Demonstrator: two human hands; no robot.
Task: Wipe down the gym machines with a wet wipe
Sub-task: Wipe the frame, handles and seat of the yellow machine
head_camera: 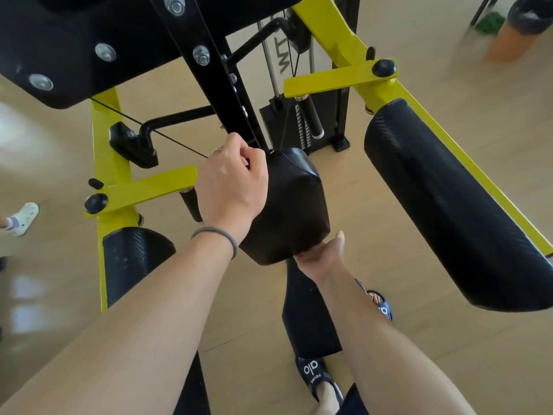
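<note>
The gym machine has a yellow frame (344,82) and black pads. Its small black centre pad (293,205) sits in the middle of the view. My left hand (232,184) lies against the pad's upper left side, fingers curled at its top corner. My right hand (323,253) reaches under the pad's lower edge with the thumb up along its side; its fingers are hidden beneath. No wet wipe shows in either hand.
Long black arm pads flank me, one on the right (449,205) and one on the left (134,259). The weight stack (299,127) stands behind. A black knee pad (308,319) is below my right arm. An orange bin (511,37) is at far right; another person's white shoe (24,218) at left.
</note>
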